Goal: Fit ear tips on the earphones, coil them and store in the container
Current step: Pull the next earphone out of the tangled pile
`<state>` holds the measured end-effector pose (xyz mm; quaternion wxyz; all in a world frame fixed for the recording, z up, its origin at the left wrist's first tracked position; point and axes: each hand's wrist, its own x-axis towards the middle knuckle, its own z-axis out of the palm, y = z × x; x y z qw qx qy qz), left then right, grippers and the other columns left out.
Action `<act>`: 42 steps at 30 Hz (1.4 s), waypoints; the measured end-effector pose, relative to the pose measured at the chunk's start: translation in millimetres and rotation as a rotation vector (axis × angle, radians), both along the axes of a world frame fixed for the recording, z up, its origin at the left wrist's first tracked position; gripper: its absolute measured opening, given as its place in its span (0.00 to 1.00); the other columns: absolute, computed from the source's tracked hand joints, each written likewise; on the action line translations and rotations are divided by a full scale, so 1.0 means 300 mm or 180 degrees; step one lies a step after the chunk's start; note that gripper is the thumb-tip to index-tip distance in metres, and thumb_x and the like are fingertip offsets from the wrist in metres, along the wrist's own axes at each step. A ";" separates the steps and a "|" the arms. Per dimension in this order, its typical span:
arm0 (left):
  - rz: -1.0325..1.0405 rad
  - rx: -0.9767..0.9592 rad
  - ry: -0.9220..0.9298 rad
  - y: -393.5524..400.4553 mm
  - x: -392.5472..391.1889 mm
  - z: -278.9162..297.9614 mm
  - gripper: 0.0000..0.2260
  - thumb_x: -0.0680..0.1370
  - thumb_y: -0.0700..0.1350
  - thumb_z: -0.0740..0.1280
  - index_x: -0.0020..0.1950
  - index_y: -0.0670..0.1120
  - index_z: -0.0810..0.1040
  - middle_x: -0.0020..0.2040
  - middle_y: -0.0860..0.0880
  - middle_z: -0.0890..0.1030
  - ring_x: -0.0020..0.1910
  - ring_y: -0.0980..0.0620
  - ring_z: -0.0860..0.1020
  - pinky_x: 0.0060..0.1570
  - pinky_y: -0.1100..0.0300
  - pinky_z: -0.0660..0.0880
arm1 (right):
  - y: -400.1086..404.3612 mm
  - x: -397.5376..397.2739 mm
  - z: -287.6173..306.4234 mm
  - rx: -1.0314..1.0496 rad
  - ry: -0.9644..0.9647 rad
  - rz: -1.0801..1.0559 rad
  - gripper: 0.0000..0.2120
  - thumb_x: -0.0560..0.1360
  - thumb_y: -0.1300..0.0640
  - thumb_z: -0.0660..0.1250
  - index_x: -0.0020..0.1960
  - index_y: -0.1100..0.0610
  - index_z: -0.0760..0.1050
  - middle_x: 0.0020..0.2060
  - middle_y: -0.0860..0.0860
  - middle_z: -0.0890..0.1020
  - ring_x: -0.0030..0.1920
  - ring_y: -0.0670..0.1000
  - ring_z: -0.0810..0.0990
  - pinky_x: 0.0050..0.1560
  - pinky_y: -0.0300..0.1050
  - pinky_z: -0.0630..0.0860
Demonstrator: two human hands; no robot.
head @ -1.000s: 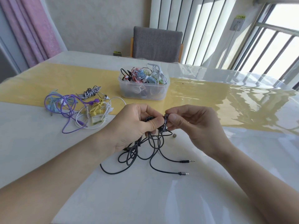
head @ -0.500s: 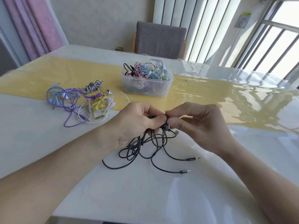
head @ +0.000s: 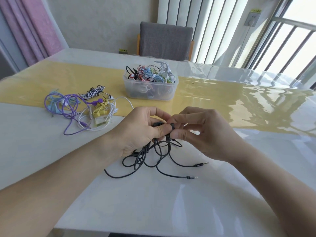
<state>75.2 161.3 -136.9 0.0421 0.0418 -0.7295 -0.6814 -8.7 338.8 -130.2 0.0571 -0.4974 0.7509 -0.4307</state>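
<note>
Black earphones (head: 154, 157) hang in loose loops from both hands onto the white table, with two jack plugs lying at the right. My left hand (head: 140, 132) grips the cable bundle and one earbud. My right hand (head: 200, 132) pinches the other black earbud between thumb and fingertips, touching the left thumb. Whether an ear tip is between the fingers is hidden. A clear plastic container (head: 168, 93) full of coiled coloured earphones stands behind the hands on the yellow runner.
A heap of loose earphones (head: 82, 110), purple, yellow, white, light blue and striped, lies at the left. A grey chair (head: 165, 40) stands at the table's far side. The near table edge (head: 102, 232) runs below my forearms.
The view has tilted slightly. My hands stay together on the black earbuds, the right fingers shifting their pinch; the cable loops have barely moved.
</note>
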 end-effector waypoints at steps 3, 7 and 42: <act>0.0010 0.0072 0.0032 0.000 0.002 0.006 0.06 0.74 0.34 0.70 0.47 0.44 0.79 0.39 0.43 0.84 0.38 0.46 0.75 0.36 0.65 0.75 | -0.006 0.004 -0.016 -0.0226 -0.0005 -0.0098 0.13 0.72 0.53 0.74 0.55 0.55 0.85 0.41 0.49 0.82 0.41 0.49 0.83 0.49 0.43 0.82; 0.0081 0.0143 0.0055 -0.009 -0.001 0.012 0.07 0.74 0.33 0.70 0.45 0.45 0.83 0.38 0.45 0.84 0.40 0.45 0.75 0.38 0.65 0.75 | -0.025 0.016 -0.049 -0.0771 0.0328 -0.0404 0.10 0.71 0.58 0.77 0.51 0.58 0.86 0.40 0.45 0.84 0.39 0.42 0.82 0.44 0.33 0.77; 0.0468 0.0750 -0.0434 -0.026 -0.004 0.044 0.06 0.78 0.39 0.67 0.48 0.44 0.83 0.35 0.51 0.80 0.33 0.53 0.74 0.35 0.64 0.71 | 0.021 -0.040 -0.012 0.1224 0.0735 -0.0659 0.02 0.79 0.55 0.68 0.48 0.49 0.79 0.43 0.44 0.77 0.42 0.43 0.75 0.44 0.34 0.69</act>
